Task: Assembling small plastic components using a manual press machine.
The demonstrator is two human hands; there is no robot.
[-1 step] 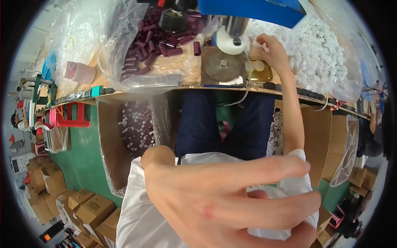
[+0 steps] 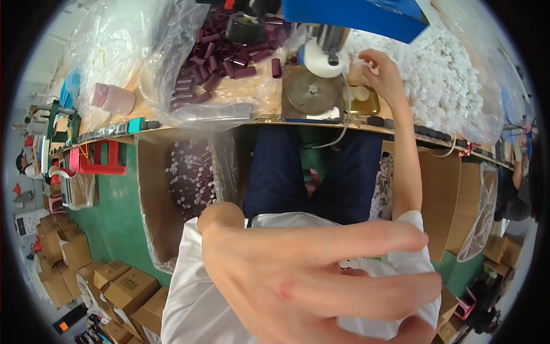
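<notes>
Overhead, wooden bench (image 2: 252,94) cluttered, green floor (image 2: 114,223); right hand (image 2: 381,71) grip pinching white cap (image 2: 361,57).

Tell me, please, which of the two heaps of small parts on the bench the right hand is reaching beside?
The heap of small white plastic caps, bagged at the right hand; the dark maroon tubes lie far left.

Left hand (image 2: 309,281) raised close under the camera, fingers spread and pointing right. Right arm stretched forward, right hand (image 2: 379,71) lifted, fingertips pinched together.
</notes>
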